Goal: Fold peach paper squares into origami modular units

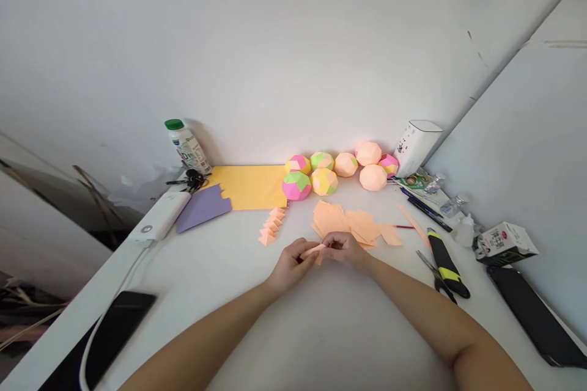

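Note:
My left hand [290, 264] and my right hand [345, 248] meet over the white table [321, 330], both pinched on one small peach paper piece [314, 250] held between them. Just beyond my hands lies a loose heap of peach paper squares [348, 223]. To the left of that heap sits a short row of folded peach units [271, 226]. Along the back wall stand several folded paper balls [334, 172], some peach and some pink, green and yellow.
Yellow paper [252, 186] and purple paper [202, 206] lie at back left, beside keys [192, 179], a bottle [186, 145] and a white power bank [160, 215]. A phone [117, 328] lies at front left. Scissors [435, 274], a yellow-black knife [447, 263], pens, a white box [417, 145] and a carton [507, 243] crowd the right.

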`<state>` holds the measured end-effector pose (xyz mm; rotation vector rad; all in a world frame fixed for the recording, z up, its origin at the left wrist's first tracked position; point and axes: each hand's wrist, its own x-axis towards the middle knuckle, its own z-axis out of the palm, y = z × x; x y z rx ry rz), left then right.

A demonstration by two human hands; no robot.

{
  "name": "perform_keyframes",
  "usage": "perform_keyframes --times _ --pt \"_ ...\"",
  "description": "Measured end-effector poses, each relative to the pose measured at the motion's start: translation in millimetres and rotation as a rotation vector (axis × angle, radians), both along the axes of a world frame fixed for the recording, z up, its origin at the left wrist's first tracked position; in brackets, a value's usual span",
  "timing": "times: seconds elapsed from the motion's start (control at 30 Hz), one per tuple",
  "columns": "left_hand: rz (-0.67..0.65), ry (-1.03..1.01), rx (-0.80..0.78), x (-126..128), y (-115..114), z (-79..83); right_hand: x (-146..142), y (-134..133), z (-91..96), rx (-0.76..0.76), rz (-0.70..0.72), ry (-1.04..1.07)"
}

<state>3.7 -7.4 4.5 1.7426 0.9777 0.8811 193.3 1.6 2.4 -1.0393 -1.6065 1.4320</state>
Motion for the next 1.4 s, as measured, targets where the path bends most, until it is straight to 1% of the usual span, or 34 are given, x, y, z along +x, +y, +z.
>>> perform_keyframes --times 0.1,0.23,0.37,0.67,0.87,1.07,1.23,1.4 --pt "-0.002 0.015 0.013 0.1 -0.9 1.6 -0.7 -0.5 0.5 -0.014 -0.048 0.009" --pt "0.0 0.013 0.023 0.2 -0.8 -1.1 -1.7 -1.5 4.9 -0.046 -0.078 0.018" --pt "-0.004 0.017 0.027 0.8 -0.3 -2.3 -2.1 -2.0 7.8 -0.051 -0.067 0.017" --pt "-0.035 0.03 0.06 0.9 -0.6 -2.9 -0.4 0.8 1.8 -0.025 -0.053 0.031" --pt "-0.024 0.051 0.071 0.9 -1.4 -1.8 -0.8 0.2 3.9 -0.037 -0.057 0.011" --pt "-0.042 -0.028 0.024 1.2 -2.7 1.4 -1.9 -0.1 4.3 -0.037 -0.048 0.039" --pt "-0.042 0.002 0.088 1.7 -1.8 1.2 -2.3 -0.2 3.3 -0.057 -0.067 0.045" --pt "-0.029 0.014 0.104 1.9 -1.4 -0.7 -3.3 -1.2 6.7 -0.051 -0.085 0.051"
